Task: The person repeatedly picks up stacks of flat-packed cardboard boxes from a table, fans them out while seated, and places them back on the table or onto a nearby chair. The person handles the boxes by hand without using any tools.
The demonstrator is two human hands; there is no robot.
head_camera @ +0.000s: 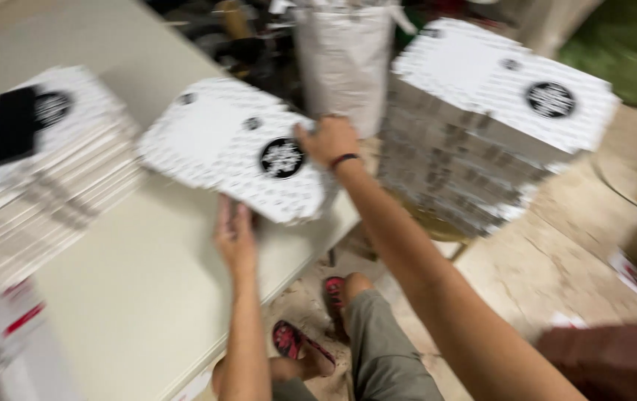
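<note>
A flat white cardboard box blank (229,148) with a fine dark pattern and a round black emblem hangs tilted over the edge of the pale table (140,297). My right hand (330,141), with a dark band at the wrist, grips its right edge. My left hand (235,238) reaches under its near edge with fingers together, touching it from below. The frame is blurred by motion.
A tall stack of the same flat blanks (482,126) stands at the right beside the table. A lower stack (36,178) with a black phone (12,122) on top lies at the left. A grey sack (344,59) stands behind. My legs and red sandals (296,345) are on the floor.
</note>
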